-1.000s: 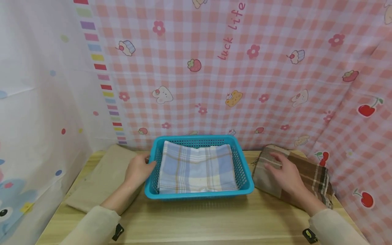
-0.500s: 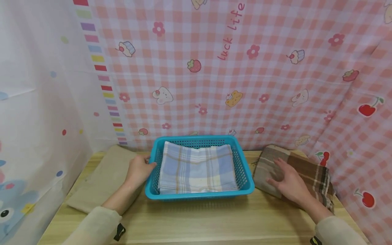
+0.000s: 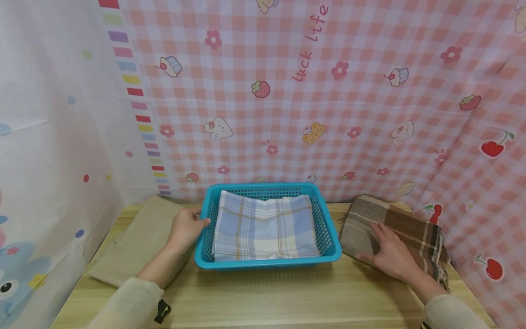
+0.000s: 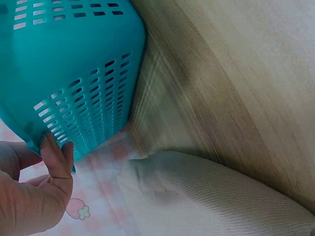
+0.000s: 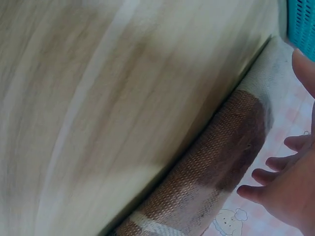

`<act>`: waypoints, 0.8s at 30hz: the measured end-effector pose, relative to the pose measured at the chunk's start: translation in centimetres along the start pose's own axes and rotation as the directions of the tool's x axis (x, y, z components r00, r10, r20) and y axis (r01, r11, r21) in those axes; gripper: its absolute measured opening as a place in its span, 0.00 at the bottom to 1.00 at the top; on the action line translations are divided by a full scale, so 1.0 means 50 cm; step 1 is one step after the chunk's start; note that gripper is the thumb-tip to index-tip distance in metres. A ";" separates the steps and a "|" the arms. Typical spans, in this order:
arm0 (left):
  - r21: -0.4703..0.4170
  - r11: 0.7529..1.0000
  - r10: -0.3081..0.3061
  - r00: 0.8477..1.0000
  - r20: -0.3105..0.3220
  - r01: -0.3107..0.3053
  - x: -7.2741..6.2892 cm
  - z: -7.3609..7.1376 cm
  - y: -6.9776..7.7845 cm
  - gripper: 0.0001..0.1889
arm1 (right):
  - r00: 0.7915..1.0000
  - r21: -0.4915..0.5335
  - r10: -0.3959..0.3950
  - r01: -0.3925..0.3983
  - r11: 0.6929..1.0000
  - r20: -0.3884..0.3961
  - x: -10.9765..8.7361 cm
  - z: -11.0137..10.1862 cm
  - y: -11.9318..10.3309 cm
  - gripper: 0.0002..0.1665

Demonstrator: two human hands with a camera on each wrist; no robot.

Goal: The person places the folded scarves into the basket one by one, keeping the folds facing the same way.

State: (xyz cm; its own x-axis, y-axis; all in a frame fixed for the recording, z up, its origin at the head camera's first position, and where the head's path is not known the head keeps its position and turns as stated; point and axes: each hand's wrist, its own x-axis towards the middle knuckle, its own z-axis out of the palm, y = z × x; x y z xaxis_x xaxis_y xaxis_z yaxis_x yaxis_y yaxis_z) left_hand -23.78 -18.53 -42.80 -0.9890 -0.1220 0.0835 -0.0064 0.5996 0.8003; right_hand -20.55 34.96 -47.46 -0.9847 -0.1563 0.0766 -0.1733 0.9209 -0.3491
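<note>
- Head view: a blue basket sits on the wooden table, in the middle, close to the pink-and-white checked backdrop. Inside it lies a folded blue-and-white plaid cloth with thin yellowish-brown lines. The left hand grips the basket's left rim, thumb at the edge. Beneath that arm, to the left of the basket, a folded beige cloth lies flat. To the right of the basket is a folded brown plaid cloth with a fringed edge; the right hand is over its near part, fingers extended and thumb held apart, grasping nothing. Both forearms wear pale sleeves.
- Left wrist view: fingers of the left hand bend against the basket's rim, next to its pierced side wall. The beige cloth is near, with bare wood grain between it and the basket.
- Right wrist view: the right hand is spread wide, its fingers separated, beside the brown plaid cloth's folded edge. Whether the fingertips touch the cloth, I cannot tell. A corner of the basket shows past the thumb.
</note>
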 end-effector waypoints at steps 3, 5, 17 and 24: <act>0.004 1.000 -0.010 1.000 0.010 0.010 0.000 0.000 0.000 0.19 | 1.000 -0.031 -0.006 0.006 0.999 0.004 -0.002 0.009 0.006 0.67; 0.007 1.000 -0.016 1.000 0.016 0.016 0.001 0.000 -0.001 0.19 | 1.000 -0.048 -0.004 0.005 0.999 0.015 -0.003 0.016 0.009 0.67; 0.001 0.999 -0.034 0.999 0.026 0.034 -0.002 0.001 0.006 0.20 | 0.996 -0.133 0.048 -0.038 0.990 0.076 0.005 0.035 0.015 0.64; -0.016 0.999 -0.046 0.998 0.040 0.047 -0.001 0.000 0.005 0.20 | 0.998 -0.098 0.036 -0.030 0.995 0.056 0.005 0.038 0.004 0.48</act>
State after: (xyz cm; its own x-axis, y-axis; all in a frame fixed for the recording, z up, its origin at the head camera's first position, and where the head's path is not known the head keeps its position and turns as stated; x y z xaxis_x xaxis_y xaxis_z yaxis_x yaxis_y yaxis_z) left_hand -23.72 -18.36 -42.60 -0.9928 -0.1176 0.0227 -0.0502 0.5809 0.8124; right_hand -20.87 34.41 -49.29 -0.9897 -0.1428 0.0114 -0.1409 0.9558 -0.2581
